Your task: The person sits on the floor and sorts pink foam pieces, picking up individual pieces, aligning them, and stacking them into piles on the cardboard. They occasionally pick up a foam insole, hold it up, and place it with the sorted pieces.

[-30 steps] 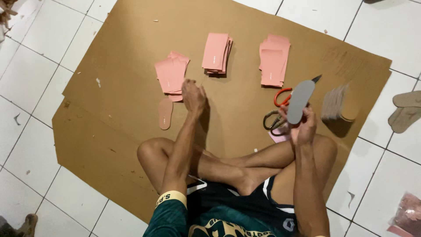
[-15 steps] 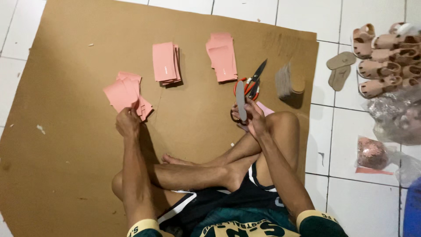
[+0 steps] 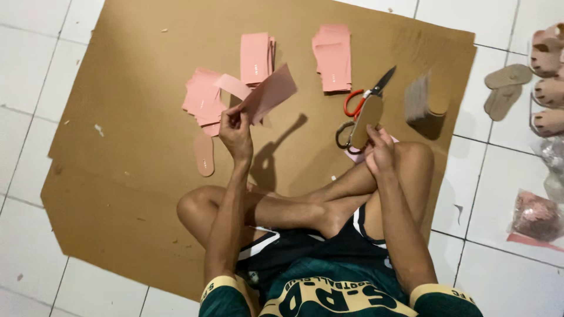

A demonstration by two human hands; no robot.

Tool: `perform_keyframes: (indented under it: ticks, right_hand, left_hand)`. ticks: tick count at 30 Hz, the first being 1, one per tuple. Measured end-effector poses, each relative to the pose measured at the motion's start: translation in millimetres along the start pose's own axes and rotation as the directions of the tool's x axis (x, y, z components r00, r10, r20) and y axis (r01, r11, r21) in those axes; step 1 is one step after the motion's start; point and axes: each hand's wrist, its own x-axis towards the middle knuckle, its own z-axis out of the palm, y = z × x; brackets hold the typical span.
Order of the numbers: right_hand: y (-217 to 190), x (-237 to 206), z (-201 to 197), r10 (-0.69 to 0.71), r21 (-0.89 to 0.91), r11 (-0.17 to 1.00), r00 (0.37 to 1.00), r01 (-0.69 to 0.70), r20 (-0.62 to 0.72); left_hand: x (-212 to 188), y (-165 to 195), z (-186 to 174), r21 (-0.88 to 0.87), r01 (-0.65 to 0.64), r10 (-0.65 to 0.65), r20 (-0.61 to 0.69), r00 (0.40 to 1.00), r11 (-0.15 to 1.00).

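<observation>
Now left hand (image 3: 235,130) fingers pinching pink sheet (image 3: 269,94) edge, right hand (image 3: 379,151) fingers gripping tan insole (image 3: 366,120), open cardboard (image 3: 129,141) leftward.

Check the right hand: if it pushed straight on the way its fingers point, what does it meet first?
The right hand holds a tan sole template pointing away from the body. Straight on lie the orange-handled scissors, seemingly first in line; height above the cardboard is unclear, so it might pass over them.
</observation>
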Motion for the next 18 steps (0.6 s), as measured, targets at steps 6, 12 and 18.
perform_keyframes:
  ticks: [6,12,18]
  right_hand:
    - [8,3,5,0.020,-0.036,0.999,0.998,-0.018,0.052]
    - [12,2,14,0.065,-0.109,0.992,0.998,-0.065,-0.008]
    - [21,5,21,0.071,-0.232,0.969,0.996,-0.080,-0.047]
  left_hand:
    - [77,29,-77,0.426,-0.366,0.394,0.026,0.919,0.827]
    - [102,-25,-102,0.865,-0.470,0.307,0.405,0.861,0.177]
    - [28,-68,-21,0.798,-0.310,-0.064,0.397,0.916,0.518]
